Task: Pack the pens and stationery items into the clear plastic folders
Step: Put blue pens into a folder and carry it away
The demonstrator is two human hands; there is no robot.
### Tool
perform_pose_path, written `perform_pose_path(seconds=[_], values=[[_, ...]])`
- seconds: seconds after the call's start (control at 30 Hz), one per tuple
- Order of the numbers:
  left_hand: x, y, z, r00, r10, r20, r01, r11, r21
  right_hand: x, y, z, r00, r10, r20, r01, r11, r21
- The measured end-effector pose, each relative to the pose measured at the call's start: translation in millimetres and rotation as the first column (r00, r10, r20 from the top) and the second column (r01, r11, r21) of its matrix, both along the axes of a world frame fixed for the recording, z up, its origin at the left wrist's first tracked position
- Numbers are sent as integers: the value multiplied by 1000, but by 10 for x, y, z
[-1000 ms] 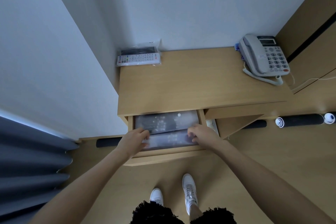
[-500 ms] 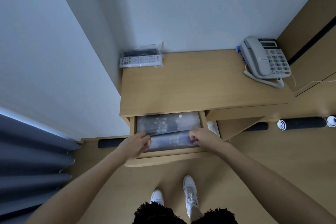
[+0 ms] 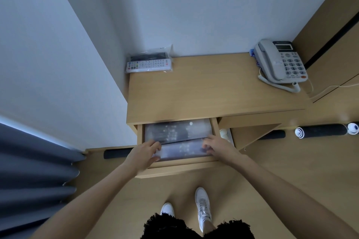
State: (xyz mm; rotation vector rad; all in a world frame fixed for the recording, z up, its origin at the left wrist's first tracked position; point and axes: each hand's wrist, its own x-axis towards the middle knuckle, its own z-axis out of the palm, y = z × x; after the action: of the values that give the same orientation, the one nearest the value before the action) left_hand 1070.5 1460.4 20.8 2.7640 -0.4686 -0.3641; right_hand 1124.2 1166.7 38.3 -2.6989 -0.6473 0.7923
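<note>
Clear folders [image 3: 180, 148] in open desk drawer [image 3: 174, 163], left hand [image 3: 143, 154] and right hand [image 3: 217, 146] pinching front one, pale walls

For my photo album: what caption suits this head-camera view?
Both hands, left hand and right hand, grip a clear plastic folder in an open light wooden desk drawer.

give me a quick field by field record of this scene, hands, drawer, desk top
left hand: grips the left end of the near clear folder
right hand: fingers curled on the right end of the same folder
drawer: pulled open, two clear folders inside
far folder: lies flat toward the back, dark items inside, too blurred to name
desk top: remote controls in a plastic bag back left, telephone back right
floor: dark roll at right
</note>
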Motion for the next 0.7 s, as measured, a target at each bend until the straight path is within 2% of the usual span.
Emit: perform_pose_path(seconds=[0.1,0.2,0.27,0.3,0.33,0.37,0.4,0.47,0.53,0.63,0.7], values=[[-2,-19,-51,1000,29,-11,-29,1000,8,24,-12,-46,998,-20,-67,20,1000,5],[32,-75,-70,998,22,-65,-16,996,85,80,105,-22,986,-100,-133,88,991,-97],[55,-110,-70,997,-3,-77,15,989,149,177,268,92,995,-48,-90,26,972,-234],[59,-126,-63,997,-19,-76,32,982,185,211,342,177,992,-14,-126,-22,960,-279],[63,-134,-65,996,-29,-81,45,976,211,204,395,217,974,8,-228,-68,964,-256],[67,-138,-68,996,-31,-88,50,973,225,205,422,246,949,-33,-313,-48,967,-250],[75,-140,-72,996,-25,-86,44,973,228,237,441,219,946,-61,-319,-31,960,-278],[85,-136,-60,995,4,-95,15,982,190,207,412,187,956,-123,-266,45,958,-282],[80,-100,-56,993,9,-116,5,992,124,161,259,78,967,-121,-226,86,984,-157],[48,-7,-46,992,-16,-128,19,1000,25,98,111,9,989,6,-147,-24,992,-121],[29,45,-31,991,-48,-123,47,999,-11,83,99,17,995,24,-96,-32,996,-85]])
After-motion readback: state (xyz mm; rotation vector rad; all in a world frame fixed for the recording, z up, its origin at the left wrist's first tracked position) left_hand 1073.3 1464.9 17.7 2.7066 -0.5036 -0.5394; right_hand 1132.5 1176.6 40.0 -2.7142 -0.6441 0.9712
